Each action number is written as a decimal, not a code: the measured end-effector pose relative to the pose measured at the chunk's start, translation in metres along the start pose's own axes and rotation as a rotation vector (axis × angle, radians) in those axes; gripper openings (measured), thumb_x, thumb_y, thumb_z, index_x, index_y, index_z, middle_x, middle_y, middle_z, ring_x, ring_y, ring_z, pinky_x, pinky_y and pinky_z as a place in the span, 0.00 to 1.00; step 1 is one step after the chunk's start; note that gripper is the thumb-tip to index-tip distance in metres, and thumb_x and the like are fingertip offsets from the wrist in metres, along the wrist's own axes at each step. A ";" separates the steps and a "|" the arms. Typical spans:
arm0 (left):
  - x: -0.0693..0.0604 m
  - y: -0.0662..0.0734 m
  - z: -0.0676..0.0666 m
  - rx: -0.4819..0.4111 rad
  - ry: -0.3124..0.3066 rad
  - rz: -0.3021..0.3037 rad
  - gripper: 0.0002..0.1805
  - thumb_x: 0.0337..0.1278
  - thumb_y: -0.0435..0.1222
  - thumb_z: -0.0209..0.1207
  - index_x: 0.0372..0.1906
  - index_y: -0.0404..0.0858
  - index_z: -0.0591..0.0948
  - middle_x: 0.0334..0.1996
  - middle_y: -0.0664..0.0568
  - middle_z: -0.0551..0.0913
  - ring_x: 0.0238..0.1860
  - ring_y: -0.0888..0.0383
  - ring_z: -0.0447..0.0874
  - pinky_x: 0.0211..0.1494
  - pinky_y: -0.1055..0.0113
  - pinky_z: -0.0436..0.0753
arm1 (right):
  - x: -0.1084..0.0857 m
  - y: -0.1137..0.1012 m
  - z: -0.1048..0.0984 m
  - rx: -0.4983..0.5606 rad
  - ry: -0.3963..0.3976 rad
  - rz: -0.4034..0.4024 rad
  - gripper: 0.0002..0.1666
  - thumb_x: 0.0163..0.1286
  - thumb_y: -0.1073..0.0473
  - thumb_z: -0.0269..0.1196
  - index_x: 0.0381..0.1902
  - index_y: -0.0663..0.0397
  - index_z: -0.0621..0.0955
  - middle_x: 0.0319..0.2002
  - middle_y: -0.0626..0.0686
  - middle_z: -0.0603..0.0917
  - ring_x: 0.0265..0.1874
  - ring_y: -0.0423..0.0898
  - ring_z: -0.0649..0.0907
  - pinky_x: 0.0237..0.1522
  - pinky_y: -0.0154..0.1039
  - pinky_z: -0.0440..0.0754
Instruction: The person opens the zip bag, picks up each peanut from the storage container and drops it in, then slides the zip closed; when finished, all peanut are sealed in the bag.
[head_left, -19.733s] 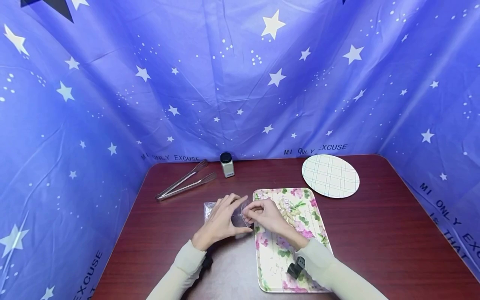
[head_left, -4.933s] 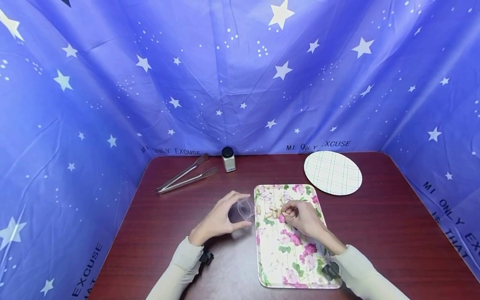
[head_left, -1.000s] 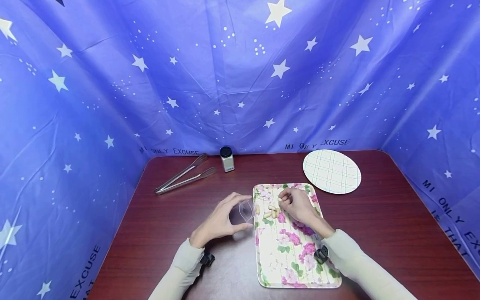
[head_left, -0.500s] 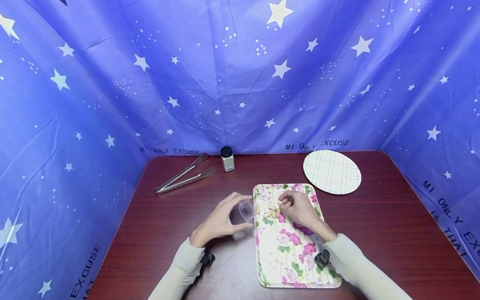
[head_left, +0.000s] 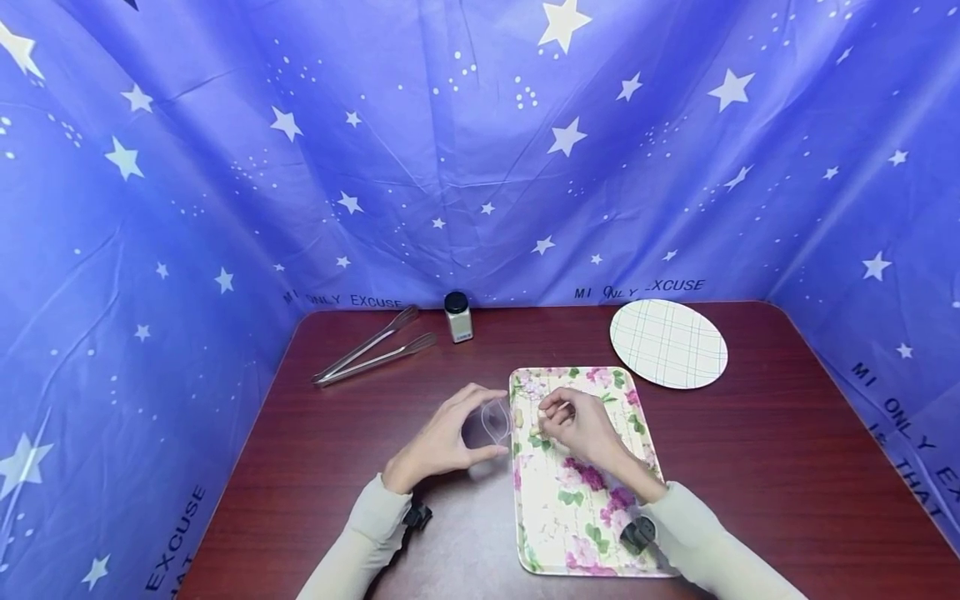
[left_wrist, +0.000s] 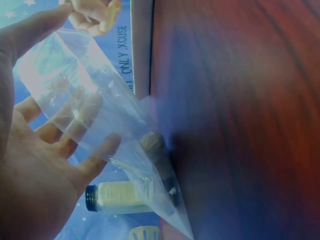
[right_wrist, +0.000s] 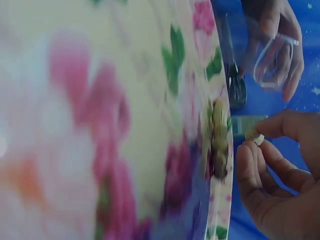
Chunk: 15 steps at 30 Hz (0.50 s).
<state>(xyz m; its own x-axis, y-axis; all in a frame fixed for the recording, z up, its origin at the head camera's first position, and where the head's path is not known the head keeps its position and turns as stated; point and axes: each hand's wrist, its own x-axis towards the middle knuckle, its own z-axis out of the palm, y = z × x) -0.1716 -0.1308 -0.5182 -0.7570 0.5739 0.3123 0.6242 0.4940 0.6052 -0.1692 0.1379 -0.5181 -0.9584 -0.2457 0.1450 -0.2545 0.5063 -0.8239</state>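
Observation:
A clear plastic bag [head_left: 495,422] has its mouth spread by my left hand [head_left: 442,437], thumb and fingers curved round it beside the floral tray [head_left: 543,533]. In the left wrist view the transparent bag [left_wrist: 115,105] slants down to the table, with something roundish and blurred low in it. Over the tray, my right hand [head_left: 585,425] pinches a peanut [right_wrist: 255,137], seen in the right wrist view between thumb and fingertips. One peanut [head_left: 518,419] lies near the tray's left edge; others [right_wrist: 219,145] are clustered on the tray, partly hidden by the right hand in the head view.
Metal tongs [head_left: 363,360] lie spread at the back left. A black-lidded jar [head_left: 458,318] stands by the back edge. At the back right is an oval checked plate [head_left: 667,344]. A starry blue cloth [head_left: 465,150] surrounds the table [head_left: 780,450] behind and at the sides.
My right hand has moved left across the tray, toward the bag, with the peanut pinched. The left hand holds the bag in nearly the same place.

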 end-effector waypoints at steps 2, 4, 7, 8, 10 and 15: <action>0.000 0.000 0.000 0.006 0.003 0.004 0.44 0.49 0.50 0.79 0.72 0.43 0.75 0.57 0.59 0.80 0.58 0.63 0.79 0.64 0.60 0.81 | -0.001 -0.005 0.005 0.018 -0.005 -0.030 0.07 0.61 0.71 0.68 0.36 0.56 0.85 0.30 0.51 0.86 0.25 0.34 0.79 0.30 0.28 0.81; 0.000 0.000 0.001 0.016 0.010 0.010 0.44 0.49 0.50 0.79 0.72 0.43 0.75 0.56 0.58 0.81 0.57 0.63 0.80 0.64 0.61 0.81 | -0.002 -0.010 0.010 0.052 -0.018 -0.057 0.07 0.60 0.71 0.68 0.36 0.57 0.85 0.30 0.51 0.85 0.25 0.34 0.80 0.30 0.28 0.82; -0.001 0.000 0.002 0.020 0.014 0.010 0.44 0.49 0.50 0.78 0.72 0.43 0.75 0.56 0.59 0.81 0.57 0.63 0.80 0.63 0.61 0.81 | -0.002 -0.017 0.016 0.107 -0.029 -0.070 0.08 0.61 0.71 0.70 0.37 0.57 0.84 0.28 0.50 0.85 0.24 0.34 0.80 0.28 0.28 0.83; -0.001 0.000 0.002 0.016 0.013 0.007 0.44 0.49 0.50 0.78 0.72 0.43 0.75 0.56 0.59 0.81 0.57 0.64 0.80 0.63 0.61 0.81 | -0.002 -0.020 0.018 0.123 -0.032 -0.069 0.08 0.61 0.71 0.70 0.37 0.57 0.84 0.28 0.50 0.85 0.24 0.34 0.81 0.28 0.28 0.83; -0.001 0.000 0.003 0.010 0.007 -0.001 0.44 0.50 0.50 0.78 0.72 0.43 0.75 0.56 0.60 0.80 0.58 0.65 0.79 0.64 0.61 0.81 | -0.001 -0.024 0.020 0.149 -0.036 -0.069 0.08 0.61 0.70 0.71 0.37 0.56 0.84 0.28 0.49 0.85 0.24 0.33 0.81 0.28 0.27 0.82; 0.000 0.002 0.002 0.003 -0.010 -0.010 0.43 0.51 0.52 0.77 0.72 0.45 0.75 0.57 0.62 0.79 0.58 0.65 0.79 0.64 0.62 0.81 | 0.001 -0.032 0.025 0.178 -0.059 -0.093 0.08 0.64 0.68 0.72 0.39 0.55 0.85 0.29 0.50 0.88 0.27 0.34 0.83 0.29 0.29 0.84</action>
<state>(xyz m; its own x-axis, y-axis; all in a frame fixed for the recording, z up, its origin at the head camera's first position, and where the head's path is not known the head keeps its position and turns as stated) -0.1696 -0.1280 -0.5186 -0.7614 0.5755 0.2983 0.6169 0.5021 0.6061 -0.1589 0.1004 -0.5055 -0.9213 -0.3352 0.1972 -0.3098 0.3263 -0.8931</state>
